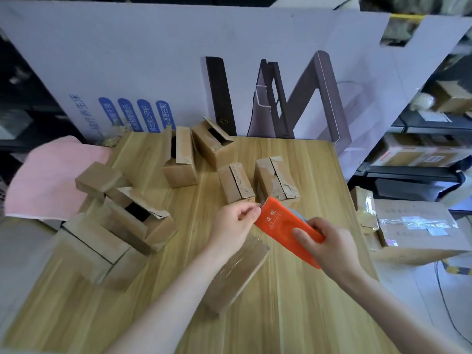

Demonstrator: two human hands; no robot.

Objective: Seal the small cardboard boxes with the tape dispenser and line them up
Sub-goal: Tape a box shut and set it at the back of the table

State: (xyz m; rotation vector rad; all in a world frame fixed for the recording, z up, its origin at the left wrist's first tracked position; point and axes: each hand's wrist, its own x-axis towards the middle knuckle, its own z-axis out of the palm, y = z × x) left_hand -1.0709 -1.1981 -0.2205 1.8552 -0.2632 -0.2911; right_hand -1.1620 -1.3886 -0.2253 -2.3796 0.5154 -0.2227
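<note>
- Tape dispenser (278, 221), orange, gripped in curled right hand (329, 244) above table (293, 315); roll mostly hidden.
- Left hand (233, 226) fingertips pinched at its serrated edge; tape itself indiscernible.
- Small box (240, 272) beneath, partly covered by left forearm.

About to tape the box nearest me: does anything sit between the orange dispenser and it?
Nothing visible does. The orange plastic tape dispenser, gripped by the right hand, hangs just beyond the small brown cardboard box; only the left hand, pinching the dispenser's toothed end, crosses above that box.
</note>
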